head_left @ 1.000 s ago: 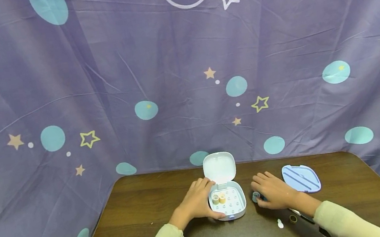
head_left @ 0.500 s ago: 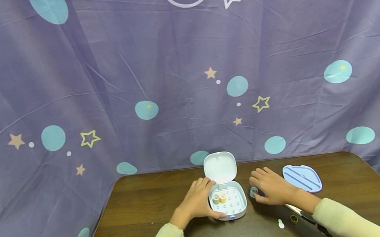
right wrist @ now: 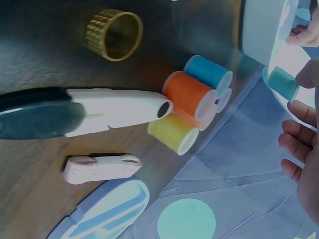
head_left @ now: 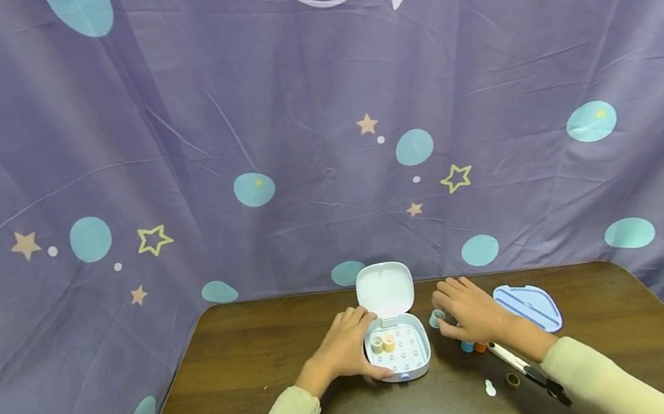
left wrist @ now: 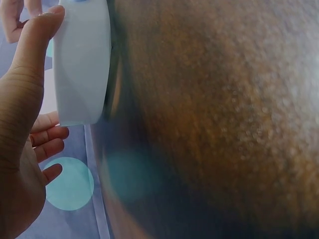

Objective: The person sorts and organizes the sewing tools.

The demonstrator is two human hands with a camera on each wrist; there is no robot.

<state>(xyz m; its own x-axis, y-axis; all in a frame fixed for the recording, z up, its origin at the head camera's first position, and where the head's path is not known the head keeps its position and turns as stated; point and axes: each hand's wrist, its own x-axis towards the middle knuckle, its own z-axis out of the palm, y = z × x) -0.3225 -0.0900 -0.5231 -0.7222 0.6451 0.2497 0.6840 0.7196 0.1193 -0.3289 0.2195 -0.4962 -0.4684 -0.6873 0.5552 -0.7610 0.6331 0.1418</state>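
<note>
My left hand [head_left: 344, 350] grips the left side of a small white sewing box [head_left: 421, 368], its thumb at the front corner and its fingers behind. The box lid [head_left: 384, 289] stands raised at the back. Two spools, a brownish one [head_left: 377, 345] and a yellow-orange one [head_left: 389, 344], stand on pegs at the left of the pegged tray inside. Just right of the box, my right hand [head_left: 469, 312] pinches a teal thread spool [right wrist: 282, 83] between thumb and fingertips, above the table. In the left wrist view the box's side wall [left wrist: 82, 69] fills the upper left.
Right of the box lie blue [right wrist: 207, 72], orange [right wrist: 187, 93] and yellow [right wrist: 173, 133] spools, bunched together. A white-and-dark long tool [right wrist: 114, 110], a gold thimble [right wrist: 114, 36], a pale bundle [right wrist: 102, 168], a light-blue panel [head_left: 527, 308] and a small white piece [head_left: 490, 388] lie nearby.
My right hand has moved slightly back and up with the teal spool, uncovering the blue and orange spools and more of the long tool. The left hand stays on the box.
</note>
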